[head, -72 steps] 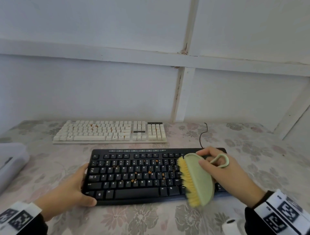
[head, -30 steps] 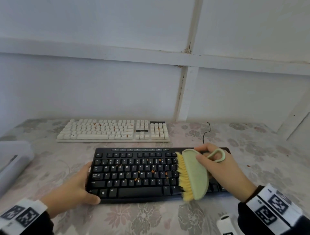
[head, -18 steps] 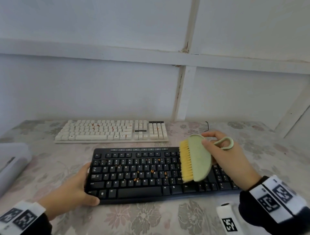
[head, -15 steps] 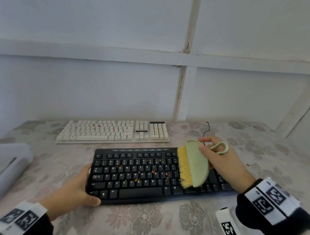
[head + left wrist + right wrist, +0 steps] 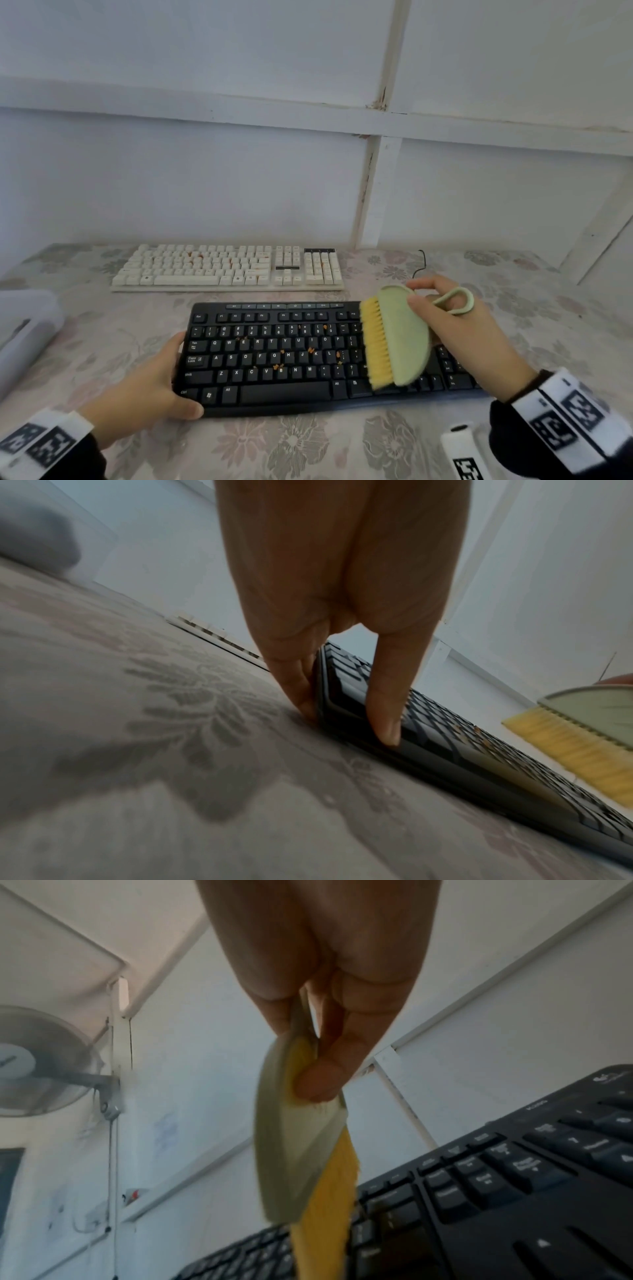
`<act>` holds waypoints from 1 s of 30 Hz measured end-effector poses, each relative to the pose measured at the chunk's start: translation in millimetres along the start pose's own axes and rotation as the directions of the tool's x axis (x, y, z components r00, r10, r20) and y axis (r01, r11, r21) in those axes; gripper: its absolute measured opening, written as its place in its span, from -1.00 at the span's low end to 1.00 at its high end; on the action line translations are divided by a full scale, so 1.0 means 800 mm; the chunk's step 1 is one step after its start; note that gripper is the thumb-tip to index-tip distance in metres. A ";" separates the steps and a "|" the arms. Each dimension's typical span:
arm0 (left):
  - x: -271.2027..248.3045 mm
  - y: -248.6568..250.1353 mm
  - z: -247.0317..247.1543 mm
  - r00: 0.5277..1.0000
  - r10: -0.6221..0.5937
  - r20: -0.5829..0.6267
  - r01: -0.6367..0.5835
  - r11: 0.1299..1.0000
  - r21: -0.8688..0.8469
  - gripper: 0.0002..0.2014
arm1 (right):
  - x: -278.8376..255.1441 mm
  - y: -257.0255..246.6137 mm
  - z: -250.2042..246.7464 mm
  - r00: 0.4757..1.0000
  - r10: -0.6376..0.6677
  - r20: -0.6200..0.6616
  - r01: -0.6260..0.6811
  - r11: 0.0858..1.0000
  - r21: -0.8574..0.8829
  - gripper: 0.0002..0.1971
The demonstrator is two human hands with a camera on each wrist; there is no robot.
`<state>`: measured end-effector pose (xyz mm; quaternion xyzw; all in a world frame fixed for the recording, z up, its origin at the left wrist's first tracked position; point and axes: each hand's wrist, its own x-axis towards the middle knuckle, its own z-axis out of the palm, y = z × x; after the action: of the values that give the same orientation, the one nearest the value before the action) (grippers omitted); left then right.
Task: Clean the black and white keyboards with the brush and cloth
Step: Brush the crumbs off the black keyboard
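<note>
Black keyboard [image 5: 308, 356] is lying near-centre on the floral surface [image 5: 308, 452], w/ orange crumbs [image 5: 310, 350] sitting among its mid keys. Right hand [image 5: 459, 339] is pinching the green brush [image 5: 404, 335], grip clamped on its body, yellow bristles pointing left over the kbd's right part. Left hand [image 5: 144, 387] is gripping the kbd's near-left corner; white keyboard [image 5: 229, 267] is lying just beyond it, far side.
</note>
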<state>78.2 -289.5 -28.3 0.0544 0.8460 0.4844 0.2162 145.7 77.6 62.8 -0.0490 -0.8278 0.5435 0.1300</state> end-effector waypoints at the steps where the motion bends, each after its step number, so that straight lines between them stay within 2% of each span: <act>1: 0.000 0.000 0.000 1.000 0.000 0.001 0.000 1.000 0.001 -0.02 | 0.002 0.003 0.002 1.000 -0.008 -0.021 0.008 1.000 -0.014 -0.89; 6: 0.000 0.003 0.001 1.000 0.001 0.006 -0.001 1.000 -0.014 0.01 | -0.014 0.019 0.014 0.999 0.005 0.043 -0.002 0.997 -0.081 -0.91; 9: 0.000 0.003 0.002 1.000 -0.010 0.001 0.010 1.000 -0.024 0.02 | -0.033 0.017 0.015 0.987 0.019 0.163 -0.001 0.994 -0.109 -0.85; 12: -0.001 0.005 0.002 1.000 -0.005 -0.003 0.005 1.000 -0.029 -0.04 | -0.039 0.004 0.010 0.960 0.083 0.266 -0.063 0.994 -0.085 -0.85; 14: -0.001 0.005 0.002 1.000 -0.002 -0.003 0.002 0.999 -0.035 -0.07 | -0.031 -0.007 0.004 0.965 0.095 0.243 -0.081 0.995 -0.067 -0.86; 18: 0.000 0.003 0.001 1.000 0.004 0.000 -0.004 1.000 -0.025 -0.03 | -0.002 -0.019 0.002 0.997 0.036 0.074 -0.036 0.999 0.000 -0.83; 20: 0.000 0.001 0.001 1.000 0.009 -0.002 -0.009 1.000 -0.022 -0.02 | 0.011 -0.018 0.007 0.999 0.023 0.028 -0.024 1.000 0.015 -0.81; 24: -0.001 0.004 0.001 1.000 0.012 0.009 -0.012 1.000 -0.012 -0.02 | 0.017 -0.011 0.018 0.992 0.064 0.110 -0.060 0.997 -0.039 -0.83; 30: -0.004 0.010 0.004 1.000 0.010 -0.001 -0.010 1.000 -0.011 -0.07 | -0.014 -0.005 0.022 0.955 0.106 0.276 -0.078 0.991 -0.111 -0.87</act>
<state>81.2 -283.9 -21.9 0.0571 0.8430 0.4904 0.2135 152.3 57.5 58.1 -0.0164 -0.8606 0.5088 -0.0168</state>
